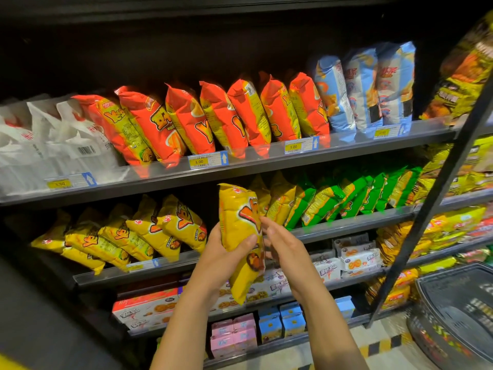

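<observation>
Shelving of dark metal fills the view, each shelf tilted toward the aisle behind a clear rail. The top shelf [240, 170] carries white bags [40, 134] on the left, red bags [186, 121] in the middle and pale blue bags [368, 86] on the right, with a price label [202, 160] reading 3.00 on the rail. On the shelf below, yellow packs [149, 231] lean in a row on the left and green packs [346, 196] stand on the right, with a gap in the yellow row. Lower down sit biscuit boxes [354, 256] and pink cartons [232, 335]. A slanted black post [440, 182] cuts across the right side, and a dark basket [458, 297] sits near the floor beyond it.

Both bare forearms reach up from below. The yellow bag [234, 214] is held upright in the air in front of that gap, clear of the shelf. The left hand [221, 249] grips it from the left, thumb pressed across its front and fingers wrapped behind. The right hand [282, 244] lies along the bag's right edge, its fingers fairly straight and touching the wrapper.
</observation>
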### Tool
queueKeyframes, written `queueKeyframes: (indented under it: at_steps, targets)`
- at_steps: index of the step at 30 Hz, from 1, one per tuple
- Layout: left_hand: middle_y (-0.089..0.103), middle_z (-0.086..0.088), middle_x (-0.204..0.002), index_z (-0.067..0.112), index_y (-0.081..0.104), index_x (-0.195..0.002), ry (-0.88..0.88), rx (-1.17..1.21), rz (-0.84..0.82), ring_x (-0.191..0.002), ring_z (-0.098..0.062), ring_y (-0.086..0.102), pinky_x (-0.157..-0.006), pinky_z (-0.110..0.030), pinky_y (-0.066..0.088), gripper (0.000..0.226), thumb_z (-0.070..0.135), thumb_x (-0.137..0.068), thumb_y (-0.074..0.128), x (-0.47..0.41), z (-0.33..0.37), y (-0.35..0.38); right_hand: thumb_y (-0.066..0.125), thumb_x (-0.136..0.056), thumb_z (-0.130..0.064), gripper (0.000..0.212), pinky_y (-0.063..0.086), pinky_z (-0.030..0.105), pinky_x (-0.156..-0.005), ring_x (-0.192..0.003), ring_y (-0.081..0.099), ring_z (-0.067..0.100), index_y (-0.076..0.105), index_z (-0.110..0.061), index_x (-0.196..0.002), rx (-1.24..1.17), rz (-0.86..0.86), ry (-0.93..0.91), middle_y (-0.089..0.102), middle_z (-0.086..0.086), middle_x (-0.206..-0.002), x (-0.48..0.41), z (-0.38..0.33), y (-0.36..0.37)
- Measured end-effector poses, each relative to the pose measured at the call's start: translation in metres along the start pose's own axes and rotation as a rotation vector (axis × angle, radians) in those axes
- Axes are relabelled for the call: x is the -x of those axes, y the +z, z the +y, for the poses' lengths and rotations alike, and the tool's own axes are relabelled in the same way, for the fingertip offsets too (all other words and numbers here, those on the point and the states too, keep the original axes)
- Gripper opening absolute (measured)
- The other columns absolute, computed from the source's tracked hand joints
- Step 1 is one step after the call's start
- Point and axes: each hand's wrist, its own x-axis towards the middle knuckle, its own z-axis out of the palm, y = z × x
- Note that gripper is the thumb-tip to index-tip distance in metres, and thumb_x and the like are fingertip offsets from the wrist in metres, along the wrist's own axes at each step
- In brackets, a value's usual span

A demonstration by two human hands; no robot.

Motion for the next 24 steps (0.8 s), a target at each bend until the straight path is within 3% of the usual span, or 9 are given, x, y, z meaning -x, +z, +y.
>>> queueKeyframes:
  at_steps: [3, 6, 9, 12, 18, 22, 24]
  targets:
    - [0.076, -0.001, -0.121, 0.033, 0.052, -0.14, -0.064, 0.085, 0.068, -0.104, -0.023, 0.078, -0.09, -0.052, 0.064, 0.085, 0.047, -0.068, 0.093, -0.006, -0.007, -0.004, 0.059, -0.106, -0.027, 0.034, 0.057, 0.017, -0.086, -0.113, 0.066, -0.007, 0.061, -0.039, -0.138, 0.011, 0.054, -0.045, 0.067, -0.015, -0.133, 0.001, 0.001, -0.004]
    - [0.079, -0.007, -0.114, 0.028, 0.055, -0.134, -0.098, 0.171, 0.076, -0.096, -0.026, 0.08, -0.077, -0.046, 0.066, 0.058, 0.027, -0.086, 0.086, -0.009, -0.014, -0.01, 0.068, -0.099, -0.032, 0.043, 0.057, 0.017, -0.078, -0.106, 0.067, -0.004, 0.055, -0.039, -0.14, 0.009, 0.093, -0.028, 0.063, -0.008, -0.134, 0.0, 0.003, -0.004]
    - [0.082, 0.0, -0.098, 0.03, 0.06, -0.122, -0.113, 0.203, 0.037, -0.087, -0.02, 0.081, -0.061, -0.033, 0.063, 0.034, 0.019, -0.094, 0.076, -0.006, -0.017, -0.01, 0.072, -0.081, -0.049, 0.075, 0.06, 0.024, -0.088, -0.119, 0.064, 0.004, 0.046, -0.033, -0.15, -0.104, 0.029, 0.076, 0.058, -0.005, -0.144, 0.0, 0.007, -0.003]
    - [0.081, 0.011, -0.084, 0.04, 0.056, -0.109, -0.122, 0.233, -0.011, -0.078, -0.011, 0.079, -0.057, -0.028, 0.061, 0.027, 0.02, -0.097, 0.071, -0.004, -0.021, -0.011, 0.07, -0.083, -0.048, 0.068, 0.059, 0.044, -0.102, -0.121, 0.07, 0.017, 0.055, -0.027, -0.145, -0.202, -0.087, 0.146, 0.071, -0.002, -0.136, 0.001, 0.009, -0.004]
    - [0.081, 0.007, -0.108, 0.035, 0.062, -0.128, -0.113, 0.236, -0.09, -0.097, -0.012, 0.079, -0.069, -0.028, 0.063, 0.033, 0.028, -0.096, 0.071, -0.009, -0.028, -0.018, 0.069, -0.093, -0.036, 0.05, 0.055, 0.054, -0.105, -0.121, 0.07, 0.029, 0.061, -0.019, -0.139, -0.175, -0.08, 0.098, 0.075, 0.007, -0.128, -0.003, 0.019, -0.005]
    - [0.074, 0.0, -0.131, 0.03, 0.054, -0.145, -0.111, 0.203, -0.084, -0.112, -0.016, 0.075, -0.084, -0.034, 0.063, 0.068, 0.039, -0.082, 0.081, -0.013, -0.033, -0.026, 0.077, -0.09, -0.036, 0.051, 0.057, 0.053, -0.102, -0.117, 0.073, 0.025, 0.061, -0.022, -0.137, -0.092, -0.018, 0.04, 0.076, 0.003, -0.126, -0.01, 0.025, -0.001]
    - [0.075, 0.003, -0.127, 0.031, 0.058, -0.138, -0.09, 0.169, -0.092, -0.109, -0.012, 0.075, -0.081, -0.029, 0.063, 0.058, 0.034, -0.085, 0.081, -0.015, -0.036, -0.031, 0.078, -0.086, -0.035, 0.054, 0.06, 0.048, -0.1, -0.114, 0.074, 0.021, 0.061, -0.022, -0.135, -0.074, 0.003, 0.015, 0.077, -0.001, -0.124, -0.014, 0.027, 0.005]
